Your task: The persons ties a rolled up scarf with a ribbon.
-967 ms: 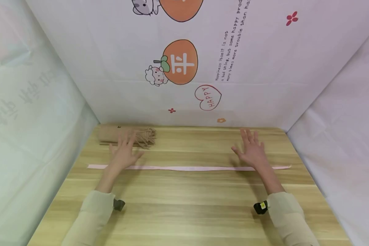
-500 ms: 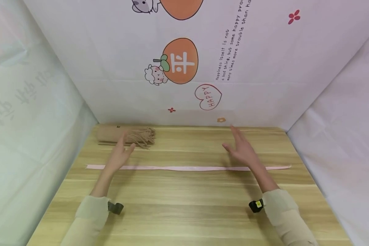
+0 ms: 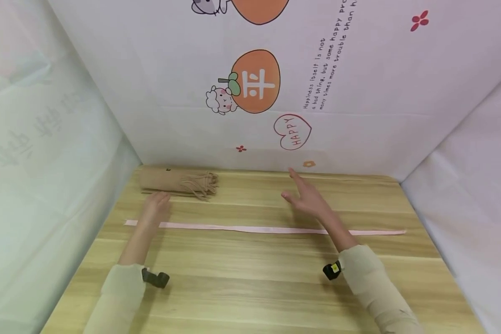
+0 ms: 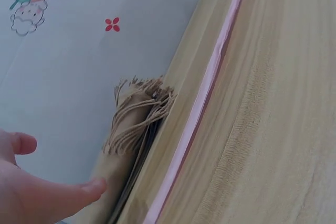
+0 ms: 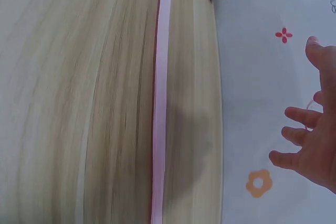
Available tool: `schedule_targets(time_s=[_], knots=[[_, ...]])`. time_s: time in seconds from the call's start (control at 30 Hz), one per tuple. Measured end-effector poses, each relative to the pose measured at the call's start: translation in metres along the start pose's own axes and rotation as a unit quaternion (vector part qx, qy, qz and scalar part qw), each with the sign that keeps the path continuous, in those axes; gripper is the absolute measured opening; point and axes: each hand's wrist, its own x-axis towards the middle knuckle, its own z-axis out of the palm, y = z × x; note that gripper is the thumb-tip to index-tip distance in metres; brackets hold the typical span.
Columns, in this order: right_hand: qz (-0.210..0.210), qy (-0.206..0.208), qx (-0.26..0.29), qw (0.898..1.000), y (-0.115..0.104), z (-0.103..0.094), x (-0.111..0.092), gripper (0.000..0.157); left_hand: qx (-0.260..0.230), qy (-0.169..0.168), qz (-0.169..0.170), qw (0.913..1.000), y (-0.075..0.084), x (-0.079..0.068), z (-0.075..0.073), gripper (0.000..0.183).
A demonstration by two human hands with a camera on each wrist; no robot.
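Observation:
A rolled tan scarf [image 3: 163,180] with a tasselled fringe lies along the table's back edge at the left. My left hand [image 3: 153,206] is at its near side, and thumb and a finger stand apart in the left wrist view, where the fringe [image 4: 137,114] points away from the hand. Whether the hand touches the scarf cannot be told. My right hand [image 3: 311,199] hovers right of the table's middle, fingers extended and holding nothing; the right wrist view shows its spread fingers [image 5: 296,136]. A thin pink strip [image 3: 242,228] runs across the table, passing beneath both forearms.
The wood-grained table [image 3: 234,278] is bounded by a printed white sheet [image 3: 171,116] behind and white sheets at both sides. A small black device [image 3: 155,278] sits at the left cuff, another black device [image 3: 331,270] at the right cuff.
My right hand has moved leftward toward the middle. My left hand has come off from over the scarf to its near side, slightly left. The view has shifted a little; scarf and strip lie unmoved.

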Motion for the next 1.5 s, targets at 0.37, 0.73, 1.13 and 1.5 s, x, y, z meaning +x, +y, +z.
schedule_targets(time_s=[0.37,0.73,1.13,1.5], knots=[[-0.022,-0.042,0.006,0.999,-0.020,0.034,0.027,0.084,-0.302,0.101,-0.141,0.9373,0.066,-0.031,0.036,0.071],[-0.045,-0.088,0.011,0.995,-0.050,0.059,0.055,0.082,-0.441,0.125,-0.141,0.8777,0.054,-0.014,0.017,0.072],[-0.075,-0.095,0.021,0.992,-0.083,0.079,0.088,0.079,-0.479,0.137,-0.143,0.8552,0.053,0.001,0.006,0.075],[-0.078,-0.096,0.020,0.992,-0.107,0.104,0.127,0.074,-0.478,0.162,-0.151,0.8502,0.046,0.013,-0.001,0.072]])
